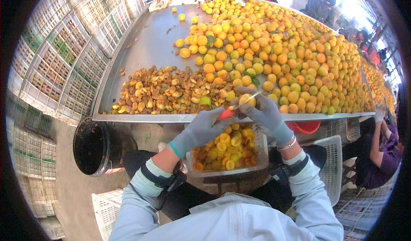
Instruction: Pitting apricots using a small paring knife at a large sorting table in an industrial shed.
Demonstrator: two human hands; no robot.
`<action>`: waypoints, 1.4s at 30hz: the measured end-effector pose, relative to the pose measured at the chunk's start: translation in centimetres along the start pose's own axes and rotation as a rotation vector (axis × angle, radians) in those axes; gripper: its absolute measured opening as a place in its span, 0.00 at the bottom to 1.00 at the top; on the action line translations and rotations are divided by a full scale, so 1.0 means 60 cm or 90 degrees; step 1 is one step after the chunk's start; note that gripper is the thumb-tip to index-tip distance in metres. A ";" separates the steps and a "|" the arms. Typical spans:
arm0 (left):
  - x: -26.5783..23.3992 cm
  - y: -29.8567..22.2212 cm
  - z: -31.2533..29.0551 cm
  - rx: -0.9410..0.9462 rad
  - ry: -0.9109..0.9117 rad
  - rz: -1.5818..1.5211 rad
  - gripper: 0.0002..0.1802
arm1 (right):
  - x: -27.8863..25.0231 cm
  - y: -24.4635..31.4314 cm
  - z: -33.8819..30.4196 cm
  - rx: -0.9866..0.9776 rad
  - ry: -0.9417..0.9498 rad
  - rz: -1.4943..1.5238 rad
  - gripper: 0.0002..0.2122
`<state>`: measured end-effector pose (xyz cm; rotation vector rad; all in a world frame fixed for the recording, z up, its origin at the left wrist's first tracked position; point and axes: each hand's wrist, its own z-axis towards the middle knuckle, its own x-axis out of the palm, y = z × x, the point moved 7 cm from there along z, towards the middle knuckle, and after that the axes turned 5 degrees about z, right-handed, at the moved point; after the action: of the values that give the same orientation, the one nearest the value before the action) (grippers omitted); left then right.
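The fruit (pixel 247 100) is located above the near edge of the table (pixel 143 40), right of that edge's midpoint. The right hand (pixel 269 119), gloved in grey, grasps it between the fingers and thumb. The left hand (pixel 202 129), also gloved, has its fingers wrapped around the red handle of the knife (pixel 225 114). The blade crosses the fruit; its depth of cut cannot be determined.

Directly below the hands, off the near edge, 1 clear tub (pixel 262 157) contains fruit halves (pixel 227 144). On the table, a heap of brown and orange pieces (pixel 167 91) extends along the near edge from the near left corner. Whole fruit (pixel 299 65) covers the table from the far edge to the near edge on the right side.

Below the near left corner stands 1 black bucket (pixel 106 144). Under the near edge, right of the tub, is 1 red basin (pixel 309 127). Stacked crates (pixel 55 61) stand beside the left edge.
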<state>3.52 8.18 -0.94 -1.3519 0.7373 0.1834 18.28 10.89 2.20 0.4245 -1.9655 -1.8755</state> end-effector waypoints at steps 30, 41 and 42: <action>-0.008 -0.009 0.036 -0.023 -0.021 -0.282 0.18 | -0.013 -0.049 -0.012 0.061 -0.102 0.425 0.23; -0.069 -0.062 -0.012 0.087 -0.158 -0.422 0.13 | 0.036 -0.069 -0.009 0.220 0.044 0.501 0.22; -0.068 -0.069 -0.014 0.132 -0.149 -0.445 0.11 | 0.045 -0.067 -0.009 0.227 0.081 0.535 0.22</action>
<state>2.28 7.58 4.78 -1.2865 0.0594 -0.2818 15.99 8.90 -1.61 -0.1820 -1.9477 -0.9599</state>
